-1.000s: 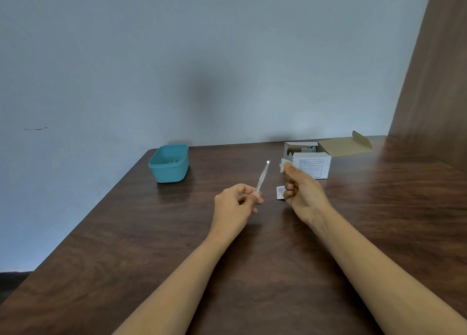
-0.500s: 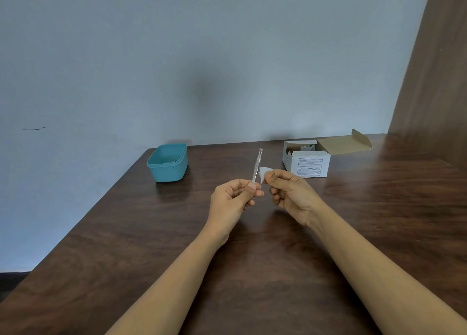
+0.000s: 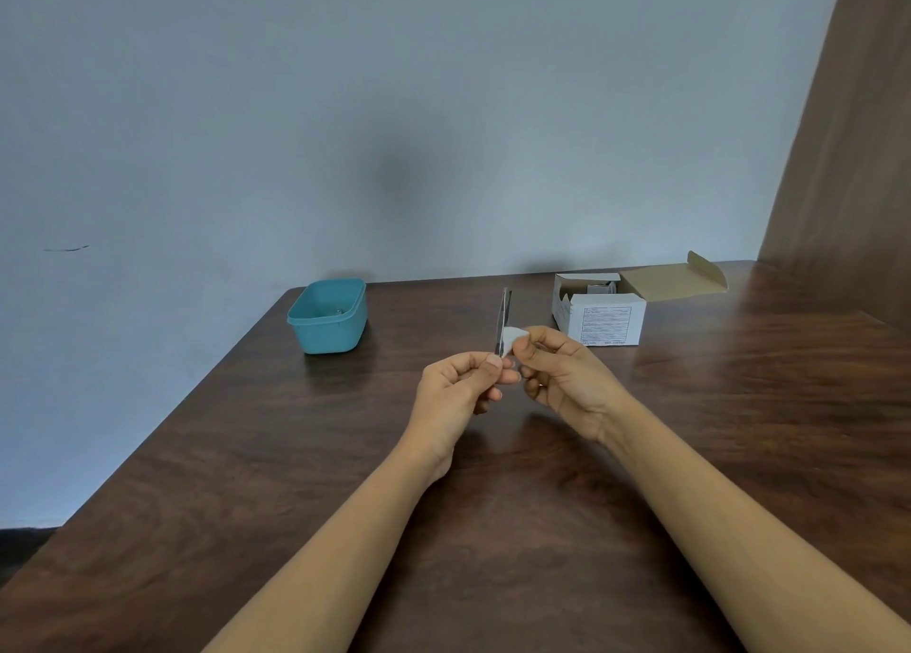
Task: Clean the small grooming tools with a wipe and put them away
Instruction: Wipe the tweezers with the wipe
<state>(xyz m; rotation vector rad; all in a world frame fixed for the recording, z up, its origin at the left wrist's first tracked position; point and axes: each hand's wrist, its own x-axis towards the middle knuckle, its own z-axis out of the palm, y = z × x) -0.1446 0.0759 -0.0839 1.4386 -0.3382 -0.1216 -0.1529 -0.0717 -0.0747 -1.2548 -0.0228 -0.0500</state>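
**Tally of things in view**

Two hands meet at centre frame: the left hand (image 3: 458, 391) and the right hand (image 3: 567, 381). Just above them are one thin metal tool (image 3: 506, 310) and one white wipe (image 3: 510, 337). One teal tub (image 3: 328, 332) sits centre left, one open box (image 3: 609, 322) centre right. One table (image 3: 493, 529) fills the lower frame.
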